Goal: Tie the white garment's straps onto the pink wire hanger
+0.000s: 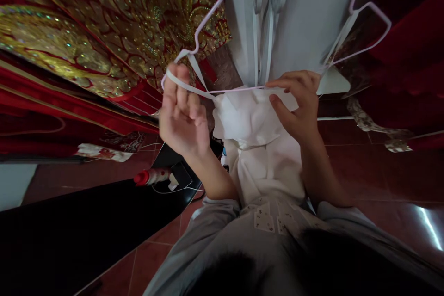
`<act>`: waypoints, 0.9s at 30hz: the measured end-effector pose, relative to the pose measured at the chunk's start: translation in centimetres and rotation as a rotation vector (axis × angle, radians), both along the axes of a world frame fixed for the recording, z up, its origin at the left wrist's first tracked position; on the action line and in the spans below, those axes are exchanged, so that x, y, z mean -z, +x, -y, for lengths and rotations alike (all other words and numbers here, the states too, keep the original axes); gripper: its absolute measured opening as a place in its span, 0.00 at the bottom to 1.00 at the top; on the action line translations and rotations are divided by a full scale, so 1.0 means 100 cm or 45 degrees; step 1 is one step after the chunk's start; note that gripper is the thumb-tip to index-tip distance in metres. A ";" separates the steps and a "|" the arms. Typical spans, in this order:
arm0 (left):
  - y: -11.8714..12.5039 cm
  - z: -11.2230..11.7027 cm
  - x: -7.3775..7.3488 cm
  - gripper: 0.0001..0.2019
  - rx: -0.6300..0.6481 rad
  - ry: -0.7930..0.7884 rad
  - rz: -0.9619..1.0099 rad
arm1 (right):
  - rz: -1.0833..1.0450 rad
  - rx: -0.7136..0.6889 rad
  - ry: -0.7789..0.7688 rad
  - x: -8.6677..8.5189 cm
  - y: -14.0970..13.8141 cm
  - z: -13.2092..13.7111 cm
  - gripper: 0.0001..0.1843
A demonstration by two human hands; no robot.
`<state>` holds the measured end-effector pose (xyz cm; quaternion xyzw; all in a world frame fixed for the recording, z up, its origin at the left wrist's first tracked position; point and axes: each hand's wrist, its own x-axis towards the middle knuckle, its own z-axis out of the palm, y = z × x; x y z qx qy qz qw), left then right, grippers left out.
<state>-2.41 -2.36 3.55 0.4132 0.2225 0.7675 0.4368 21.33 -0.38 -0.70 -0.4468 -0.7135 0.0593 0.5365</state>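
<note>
A pale pink wire hanger spans the upper middle, its lower bar running between my hands. My left hand is palm up at the hanger's left end, with a thin white strap looped across its raised fingers. My right hand is at the lower bar, index fingertip touching or very near it and thumb held apart. A white garment with a gathered top hangs below the bar in front of my body. Another white strap sits in the hanger's right notch.
Red and gold sequined garments hang on the left, dark red ones on the right. A black table at lower left carries a red-capped bottle and a cable. Grey metal uprights stand ahead, over a red tiled floor.
</note>
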 end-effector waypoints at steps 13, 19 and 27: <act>0.004 -0.008 0.019 0.13 -0.206 -0.352 -0.075 | -0.043 -0.046 -0.008 0.004 -0.003 0.003 0.12; 0.032 -0.005 0.014 0.14 -0.082 -0.269 -0.090 | -0.103 -0.074 0.073 -0.005 0.006 0.006 0.13; 0.033 -0.008 0.017 0.15 -0.082 -0.249 -0.117 | -0.810 0.104 0.231 -0.019 0.067 -0.035 0.14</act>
